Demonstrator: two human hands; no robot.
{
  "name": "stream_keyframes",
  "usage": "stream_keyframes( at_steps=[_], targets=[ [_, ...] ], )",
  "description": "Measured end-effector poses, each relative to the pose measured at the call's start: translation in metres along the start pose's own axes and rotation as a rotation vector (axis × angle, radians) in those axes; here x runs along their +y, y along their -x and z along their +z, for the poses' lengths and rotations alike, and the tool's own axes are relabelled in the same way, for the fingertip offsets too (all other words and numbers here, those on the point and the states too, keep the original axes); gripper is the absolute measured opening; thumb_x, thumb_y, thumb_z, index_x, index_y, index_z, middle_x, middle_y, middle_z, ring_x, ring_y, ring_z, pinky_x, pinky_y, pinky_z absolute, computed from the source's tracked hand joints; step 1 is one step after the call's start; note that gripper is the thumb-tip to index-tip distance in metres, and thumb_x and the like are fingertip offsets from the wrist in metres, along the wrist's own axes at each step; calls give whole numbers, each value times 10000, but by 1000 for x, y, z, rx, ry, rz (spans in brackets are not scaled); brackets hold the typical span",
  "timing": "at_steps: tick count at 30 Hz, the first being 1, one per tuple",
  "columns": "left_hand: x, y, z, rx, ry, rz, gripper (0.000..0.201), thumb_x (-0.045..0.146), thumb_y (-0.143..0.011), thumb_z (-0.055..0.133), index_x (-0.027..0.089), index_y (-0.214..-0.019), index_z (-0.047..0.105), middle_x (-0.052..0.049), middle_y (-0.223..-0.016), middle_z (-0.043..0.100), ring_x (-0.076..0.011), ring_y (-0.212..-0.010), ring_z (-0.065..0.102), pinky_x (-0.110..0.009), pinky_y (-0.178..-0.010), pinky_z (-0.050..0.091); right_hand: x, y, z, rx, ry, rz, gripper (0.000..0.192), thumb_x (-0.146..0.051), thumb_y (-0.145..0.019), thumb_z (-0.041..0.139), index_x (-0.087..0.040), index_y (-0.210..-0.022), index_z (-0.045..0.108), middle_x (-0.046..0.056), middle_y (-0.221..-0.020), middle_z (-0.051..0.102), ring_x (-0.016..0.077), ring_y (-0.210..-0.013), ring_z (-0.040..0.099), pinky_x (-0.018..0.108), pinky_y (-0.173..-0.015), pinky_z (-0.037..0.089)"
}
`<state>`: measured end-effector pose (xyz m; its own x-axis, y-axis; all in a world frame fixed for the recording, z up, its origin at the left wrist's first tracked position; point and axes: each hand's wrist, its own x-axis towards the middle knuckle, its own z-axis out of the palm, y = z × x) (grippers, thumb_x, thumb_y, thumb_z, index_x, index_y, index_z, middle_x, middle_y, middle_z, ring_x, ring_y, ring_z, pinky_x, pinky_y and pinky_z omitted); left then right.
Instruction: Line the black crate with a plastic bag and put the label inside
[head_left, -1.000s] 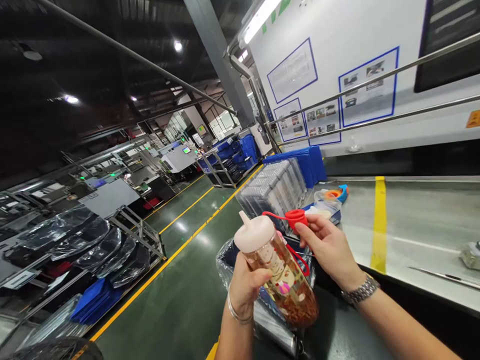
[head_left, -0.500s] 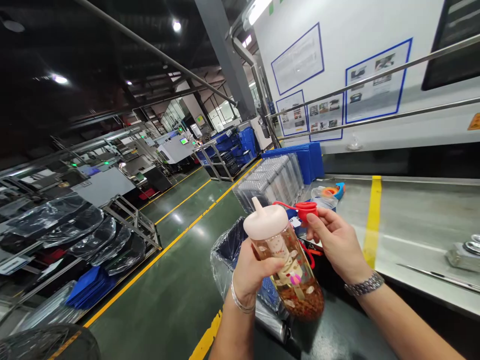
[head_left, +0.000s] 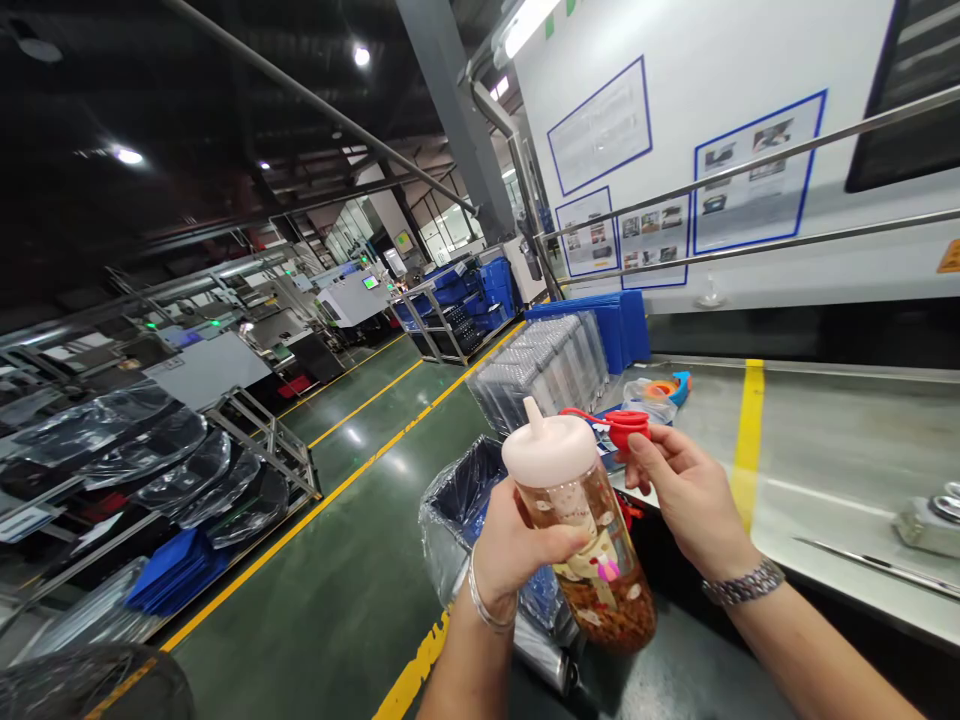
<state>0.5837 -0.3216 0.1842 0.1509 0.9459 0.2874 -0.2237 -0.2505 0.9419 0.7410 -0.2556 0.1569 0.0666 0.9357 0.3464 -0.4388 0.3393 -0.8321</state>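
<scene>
Gripping a clear bottle [head_left: 592, 545] at lower centre of the frame, left hand [head_left: 517, 545] has its fingers [head_left: 555, 545] wrapped round the body; bottle tilted, pale spouted lid [head_left: 550, 450] on top, reddish contents settled at the bottom. Right hand [head_left: 686, 495], just right of it, pinches the red cap [head_left: 628, 428], fingers closed on it; cap tethered by a red strap [head_left: 581, 413]. Grey tabletop [head_left: 825, 450] with a yellow stripe [head_left: 746, 440] lies right. Lined bin [head_left: 465, 500] sits below the bottle.
</scene>
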Motion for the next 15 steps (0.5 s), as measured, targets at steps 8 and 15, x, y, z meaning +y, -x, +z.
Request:
stream_keyframes(
  at_steps=[8, 15],
  targets=[
    [4, 3, -2, 14, 19, 6, 584, 338, -510, 928, 107, -1011, 736, -100, -922, 751, -212, -787, 689, -331, -778, 567, 0, 2, 3, 6, -11, -2, 628, -720, -590, 817, -183, -869, 647, -38, -542, 570, 90, -450, 492, 220, -438, 428],
    [3, 10, -8, -61, 45, 52, 678, 418, -571, 890, 143, -1160, 699, -130, -1095, 740, -310, -1005, 694, -443, -950, 551, -4, 8, 9, -20, -47, -38, 590, -691, -638, 805, -191, -902, 640, -33, -562, 576, 98, -444, 483, 227, -417, 413]
  ],
)
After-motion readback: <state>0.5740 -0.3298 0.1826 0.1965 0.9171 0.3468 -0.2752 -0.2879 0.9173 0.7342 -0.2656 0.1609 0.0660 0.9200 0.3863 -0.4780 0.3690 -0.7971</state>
